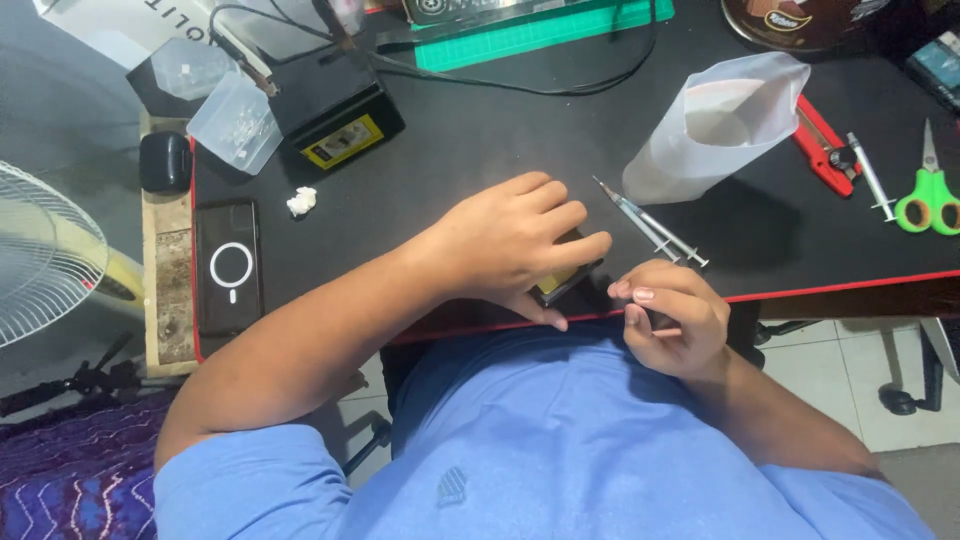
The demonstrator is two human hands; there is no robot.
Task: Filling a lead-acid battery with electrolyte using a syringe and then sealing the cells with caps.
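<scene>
While the left hand [515, 240] pins a small dark block [562, 282] flat to steady it, the right hand [668, 318], near the syringe [652, 226], is curled; contents indeterminate.

One head-worn camera looks steeply down from close above. It faces the black desk [470, 150] across its near red edge.

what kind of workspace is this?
Probably a home electronics repair desk. The black mat carries syringes, a green cutting mat and green-handled scissors; the left hand presses on a small black device.
</scene>
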